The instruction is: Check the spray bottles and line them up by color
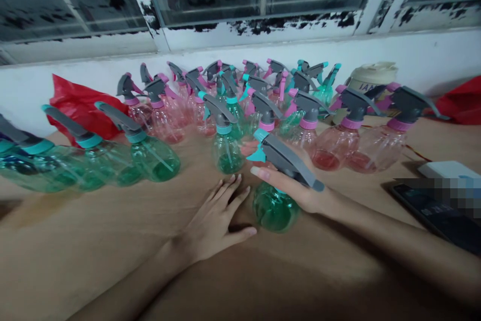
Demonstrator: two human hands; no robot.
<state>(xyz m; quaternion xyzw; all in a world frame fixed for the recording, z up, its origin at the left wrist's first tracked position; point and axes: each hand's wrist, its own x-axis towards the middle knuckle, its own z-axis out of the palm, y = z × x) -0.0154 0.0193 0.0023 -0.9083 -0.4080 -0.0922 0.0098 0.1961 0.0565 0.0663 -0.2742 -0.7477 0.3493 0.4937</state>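
My right hand is wrapped round the neck of a green spray bottle with a grey and turquoise trigger head. The bottle is nearly upright, its nozzle pointing left; whether its base touches the table cannot be told. Just left of it, my left hand lies palm down on the wooden table, fingers spread, holding nothing. Beyond my left fingertips stands another green spray bottle. A pink spray bottle with a grey and pink head stands behind my right hand. My right fingers are partly hidden behind the held bottle's head.
Several green bottles stand in a row at the left. A crowd of pink and green bottles fills the back, near a red plastic bag. At right lie a phone and a white box; a beige bag sits behind.
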